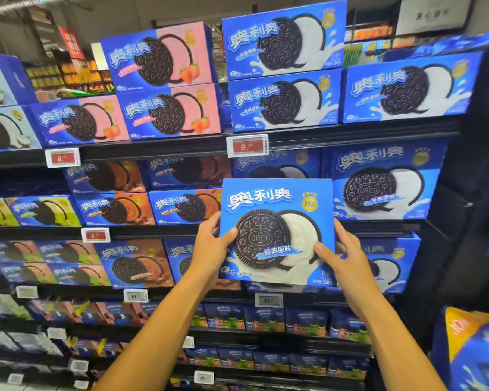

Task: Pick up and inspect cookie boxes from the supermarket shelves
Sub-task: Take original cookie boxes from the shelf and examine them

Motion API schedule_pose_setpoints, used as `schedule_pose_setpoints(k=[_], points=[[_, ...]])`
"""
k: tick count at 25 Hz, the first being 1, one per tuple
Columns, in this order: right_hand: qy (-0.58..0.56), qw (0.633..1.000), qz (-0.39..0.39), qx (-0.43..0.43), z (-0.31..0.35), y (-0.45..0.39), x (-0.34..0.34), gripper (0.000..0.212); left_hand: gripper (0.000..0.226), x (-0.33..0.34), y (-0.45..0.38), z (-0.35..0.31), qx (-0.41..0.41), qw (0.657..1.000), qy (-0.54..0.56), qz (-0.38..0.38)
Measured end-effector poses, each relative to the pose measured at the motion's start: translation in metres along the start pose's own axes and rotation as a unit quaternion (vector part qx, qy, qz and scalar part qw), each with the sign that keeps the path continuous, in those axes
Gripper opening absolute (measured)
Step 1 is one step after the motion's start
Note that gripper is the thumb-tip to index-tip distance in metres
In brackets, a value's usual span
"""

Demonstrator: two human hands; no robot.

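I hold a large blue cookie box (277, 218) upright in front of the shelves, its front face toward me, showing a dark sandwich cookie and white cream. My left hand (212, 244) grips its left edge, thumb laid over the front. My right hand (342, 249) grips the lower right edge, thumb on the front as well. Both forearms reach up from the bottom of the view. The box covers part of the shelf behind it.
Black shelves (350, 134) carry rows of similar boxes: pink strawberry ones (158, 55) upper left, blue original ones (285, 38) top centre, brown chocolate ones (136, 263) at the middle left. Price tags (247, 145) clip to the shelf edges. A bag display (469, 351) juts in at lower right.
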State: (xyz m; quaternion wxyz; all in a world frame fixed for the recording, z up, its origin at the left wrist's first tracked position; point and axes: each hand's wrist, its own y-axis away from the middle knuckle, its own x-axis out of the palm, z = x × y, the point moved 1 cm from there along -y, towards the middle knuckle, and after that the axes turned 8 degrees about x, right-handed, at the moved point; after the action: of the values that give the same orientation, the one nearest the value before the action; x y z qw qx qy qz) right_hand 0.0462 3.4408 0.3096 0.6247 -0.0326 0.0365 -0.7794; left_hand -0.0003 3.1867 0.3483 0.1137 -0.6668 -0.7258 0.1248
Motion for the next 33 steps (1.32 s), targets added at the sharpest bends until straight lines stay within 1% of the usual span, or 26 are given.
schedule_pose_setpoints(k=[2,7,11,15,18,21,24,27,30,33], points=[[0.045,0.999,-0.012,-0.01,0.009,-0.018,-0.005,0.065,0.04,0.007,-0.012,-0.001,0.001,1.0,-0.02,-0.011],[0.078,0.996,-0.014,-0.029,0.029,-0.058,-0.005,0.064,0.032,0.017,-0.045,-0.01,0.03,0.999,-0.04,-0.014],[0.08,0.993,-0.072,-0.039,0.034,-0.078,-0.001,0.056,0.026,0.027,-0.067,-0.012,0.022,0.996,-0.08,-0.023],[0.08,0.986,-0.124,-0.077,0.039,-0.088,0.005,0.046,0.034,0.033,-0.081,-0.017,0.04,0.993,-0.109,-0.029],[0.121,0.973,-0.163,-0.111,0.044,-0.09,0.009,0.038,0.042,0.035,-0.087,-0.021,0.073,0.983,-0.158,-0.05],[0.166,0.96,-0.186,-0.126,0.046,-0.094,0.013,0.043,0.049,0.035,-0.096,-0.02,0.085,0.979,-0.175,-0.06],[0.195,0.948,-0.216,-0.132,0.044,-0.101,0.017,0.049,0.044,0.035,-0.103,-0.016,0.093,0.973,-0.195,-0.076],[0.21,0.944,-0.228,-0.115,0.042,-0.106,0.02,0.047,0.031,0.04,-0.106,-0.015,0.125,0.952,-0.262,-0.096],[0.218,0.94,-0.239,-0.11,0.037,-0.11,0.024,0.045,0.035,0.042,-0.108,-0.012,0.132,0.929,-0.328,-0.105],[0.172,0.945,-0.252,-0.118,0.037,-0.109,0.032,0.052,0.032,0.04,-0.108,-0.012,0.133,0.915,-0.367,-0.098]])
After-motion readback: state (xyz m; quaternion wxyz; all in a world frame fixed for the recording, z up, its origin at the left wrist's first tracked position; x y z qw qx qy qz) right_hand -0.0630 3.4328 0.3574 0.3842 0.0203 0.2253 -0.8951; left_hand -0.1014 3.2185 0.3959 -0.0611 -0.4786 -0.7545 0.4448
